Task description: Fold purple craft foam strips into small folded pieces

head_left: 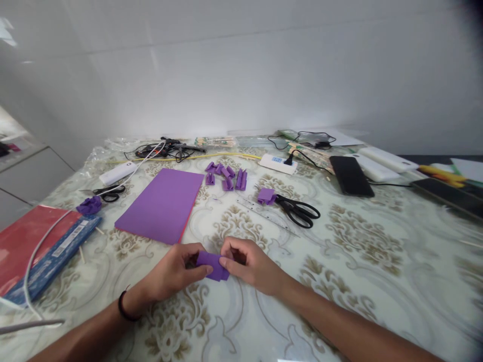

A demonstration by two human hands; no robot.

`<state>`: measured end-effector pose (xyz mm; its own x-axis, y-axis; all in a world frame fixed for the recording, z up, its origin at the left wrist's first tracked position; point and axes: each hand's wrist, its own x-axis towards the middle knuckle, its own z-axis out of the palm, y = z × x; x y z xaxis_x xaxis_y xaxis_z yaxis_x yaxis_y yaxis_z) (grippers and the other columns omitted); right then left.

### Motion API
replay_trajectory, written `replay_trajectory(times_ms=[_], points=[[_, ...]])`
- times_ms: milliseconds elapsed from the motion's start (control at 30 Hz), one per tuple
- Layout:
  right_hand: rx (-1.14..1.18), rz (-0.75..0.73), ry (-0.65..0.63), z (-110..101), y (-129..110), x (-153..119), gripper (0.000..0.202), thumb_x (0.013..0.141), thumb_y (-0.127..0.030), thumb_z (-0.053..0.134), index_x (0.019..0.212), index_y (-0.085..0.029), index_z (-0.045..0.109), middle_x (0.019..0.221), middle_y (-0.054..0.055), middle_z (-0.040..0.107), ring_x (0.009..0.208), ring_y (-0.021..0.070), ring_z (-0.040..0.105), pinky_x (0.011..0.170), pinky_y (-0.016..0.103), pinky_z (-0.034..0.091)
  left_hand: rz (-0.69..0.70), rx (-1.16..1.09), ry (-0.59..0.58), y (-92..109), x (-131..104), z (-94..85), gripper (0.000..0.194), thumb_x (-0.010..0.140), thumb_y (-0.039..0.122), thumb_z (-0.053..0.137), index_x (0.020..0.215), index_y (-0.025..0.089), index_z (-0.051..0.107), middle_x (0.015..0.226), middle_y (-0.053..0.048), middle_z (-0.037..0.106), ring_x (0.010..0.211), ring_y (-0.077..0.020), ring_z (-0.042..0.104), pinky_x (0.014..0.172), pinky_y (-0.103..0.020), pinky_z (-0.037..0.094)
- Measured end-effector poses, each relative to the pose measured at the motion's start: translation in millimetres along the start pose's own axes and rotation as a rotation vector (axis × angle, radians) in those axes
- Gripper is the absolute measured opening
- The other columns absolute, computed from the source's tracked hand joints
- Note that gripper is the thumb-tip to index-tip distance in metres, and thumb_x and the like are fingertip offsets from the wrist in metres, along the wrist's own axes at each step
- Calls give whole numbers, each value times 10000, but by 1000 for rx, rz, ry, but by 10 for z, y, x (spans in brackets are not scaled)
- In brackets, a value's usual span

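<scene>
My left hand and my right hand pinch a small piece of purple paper between thumbs and fingers, low over the patterned tablecloth. Creases and overlapping layers show on the paper. Beyond my left hand lies a stack of purple paper sheets, with a red edge under it. Several folded purple paper pieces sit in a group farther back. To the right, small purple paper squares rest by the tips of black-handled scissors, near a clear ruler.
A red and blue paper pack, crumpled purple paper, a second pair of scissors and a white cable are at left. A white power strip and tangled cables lie along the back. A black phone is at right.
</scene>
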<state>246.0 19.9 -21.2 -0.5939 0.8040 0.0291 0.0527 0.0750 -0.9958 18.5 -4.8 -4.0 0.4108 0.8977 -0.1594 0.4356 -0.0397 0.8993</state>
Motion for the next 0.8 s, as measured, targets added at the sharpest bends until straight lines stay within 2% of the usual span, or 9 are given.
replay_trajectory(times_ms=[100,267,500,700,800], points=[[-6,-9,22,8,-8,1,214,886,-350,661,784,-180,581,651,-42,462,584,118,390,529,250,297,-21,46,-21,57,-14,13,200,920,331,665,850,144,678,718,21,558,664,-120,454,592,-234,341],[-41,-38,-3,9,-23,-4,191,892,-332,660,796,-177,603,659,-36,480,601,125,411,544,254,315,34,36,-15,147,-41,48,289,994,385,578,930,158,744,819,-19,692,738,-143,553,658,-239,410],[-45,-70,-32,15,-66,-9,174,903,-316,648,809,-172,618,670,-35,479,613,126,426,551,251,321,65,123,35,83,-40,103,222,955,320,640,898,162,785,773,-10,724,683,-129,550,615,-220,406],[-42,-50,-17,23,-14,-10,142,880,-276,658,791,-175,611,649,-40,492,591,121,425,538,247,321,84,111,67,87,-50,120,222,958,322,647,917,181,813,824,-17,782,714,-137,619,654,-219,447],[-64,-57,-16,26,4,-14,126,859,-243,657,765,-179,602,643,-42,502,583,117,430,533,244,321,81,132,77,79,-54,135,209,947,293,652,894,171,813,794,-18,771,682,-133,598,614,-218,423]])
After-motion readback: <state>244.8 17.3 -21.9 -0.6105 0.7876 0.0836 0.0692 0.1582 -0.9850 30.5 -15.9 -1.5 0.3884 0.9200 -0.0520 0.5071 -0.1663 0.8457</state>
